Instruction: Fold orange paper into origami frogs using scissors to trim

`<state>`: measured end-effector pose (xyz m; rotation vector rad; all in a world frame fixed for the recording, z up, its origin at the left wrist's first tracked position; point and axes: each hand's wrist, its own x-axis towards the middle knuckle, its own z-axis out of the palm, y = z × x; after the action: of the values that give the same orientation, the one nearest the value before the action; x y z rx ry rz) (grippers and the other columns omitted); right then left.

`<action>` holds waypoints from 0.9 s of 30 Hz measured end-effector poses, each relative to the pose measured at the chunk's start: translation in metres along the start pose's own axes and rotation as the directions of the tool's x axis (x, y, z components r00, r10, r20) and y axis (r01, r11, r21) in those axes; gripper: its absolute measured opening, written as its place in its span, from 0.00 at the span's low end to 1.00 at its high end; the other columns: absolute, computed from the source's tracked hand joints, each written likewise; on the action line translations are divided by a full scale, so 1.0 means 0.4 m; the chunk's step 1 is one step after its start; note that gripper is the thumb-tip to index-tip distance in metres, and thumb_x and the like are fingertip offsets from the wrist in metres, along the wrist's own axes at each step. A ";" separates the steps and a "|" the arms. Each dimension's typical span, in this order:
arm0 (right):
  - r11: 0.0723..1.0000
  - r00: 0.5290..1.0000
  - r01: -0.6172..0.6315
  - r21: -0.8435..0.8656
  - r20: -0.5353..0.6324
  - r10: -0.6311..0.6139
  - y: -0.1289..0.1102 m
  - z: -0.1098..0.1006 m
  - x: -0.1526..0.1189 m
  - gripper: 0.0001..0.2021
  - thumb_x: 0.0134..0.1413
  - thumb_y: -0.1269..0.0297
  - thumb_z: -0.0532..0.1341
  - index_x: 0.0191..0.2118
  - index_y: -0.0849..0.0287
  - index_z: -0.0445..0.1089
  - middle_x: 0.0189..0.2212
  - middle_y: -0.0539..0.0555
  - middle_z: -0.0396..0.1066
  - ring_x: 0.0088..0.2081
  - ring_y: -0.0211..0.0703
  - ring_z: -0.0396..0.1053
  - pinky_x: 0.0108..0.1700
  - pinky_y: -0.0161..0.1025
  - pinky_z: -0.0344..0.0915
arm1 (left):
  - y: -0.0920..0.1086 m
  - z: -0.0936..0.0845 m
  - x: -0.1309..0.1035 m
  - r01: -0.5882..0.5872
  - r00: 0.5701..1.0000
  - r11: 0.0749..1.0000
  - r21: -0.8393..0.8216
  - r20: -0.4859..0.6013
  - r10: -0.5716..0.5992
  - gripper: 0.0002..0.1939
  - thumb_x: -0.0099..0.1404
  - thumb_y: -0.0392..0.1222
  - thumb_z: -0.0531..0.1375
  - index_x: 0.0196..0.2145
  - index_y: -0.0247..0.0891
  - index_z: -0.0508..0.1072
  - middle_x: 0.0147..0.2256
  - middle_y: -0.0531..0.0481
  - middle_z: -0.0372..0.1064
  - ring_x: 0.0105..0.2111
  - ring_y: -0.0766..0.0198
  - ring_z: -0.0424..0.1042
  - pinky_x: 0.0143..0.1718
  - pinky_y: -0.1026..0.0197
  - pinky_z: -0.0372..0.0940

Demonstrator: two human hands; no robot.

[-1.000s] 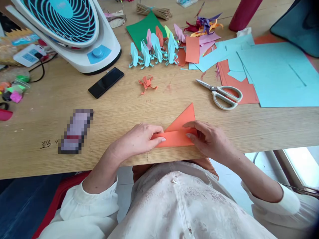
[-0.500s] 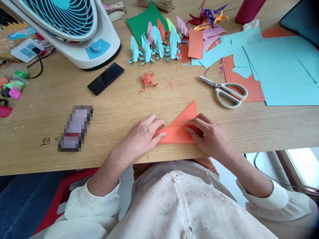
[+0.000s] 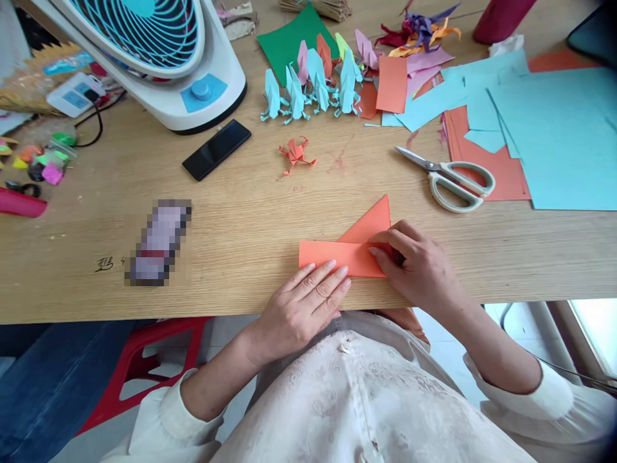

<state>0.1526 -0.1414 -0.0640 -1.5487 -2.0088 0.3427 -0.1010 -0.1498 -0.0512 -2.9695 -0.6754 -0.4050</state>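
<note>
A folded orange paper (image 3: 332, 252) lies near the table's front edge, a flat strip with a triangular point rising at its right side. My left hand (image 3: 308, 305) rests with its fingers stretched out over the lower left edge of the strip. At the right end, my right hand (image 3: 417, 260) pinches the paper between thumb and fingers. Beyond them sits a small orange folded figure (image 3: 295, 154). Grey-handled scissors (image 3: 457, 183) lie partly spread to the right.
A white and blue fan (image 3: 193, 83) stands at the back left, near a black phone (image 3: 216, 150) and a blurred-out phone (image 3: 159, 243). Several light blue folded figures (image 3: 318, 83) line the back. Blue sheets (image 3: 563, 141) cover the right side.
My left hand has let go of its pinch on the strip's left end, moved down and flattened over the lower edge. My right hand keeps its hold. The view has shifted slightly.
</note>
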 end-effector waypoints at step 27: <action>0.967 0.997 0.039 0.252 -0.078 -0.020 0.021 -0.050 -0.024 0.12 0.62 0.76 0.57 0.46 0.55 0.72 0.45 0.57 0.71 0.43 0.45 0.72 0.41 0.41 0.68 | 0.023 0.022 -0.017 0.025 0.977 0.998 0.059 0.208 -0.037 0.33 0.72 0.58 0.52 0.68 0.41 0.56 0.71 0.50 0.45 0.69 0.49 0.49 0.66 0.46 0.49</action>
<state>0.1726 -0.1507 -0.0553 -1.3521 -1.8479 0.5014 -0.1007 -0.1598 -0.0614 -2.9773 -0.7393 -0.0734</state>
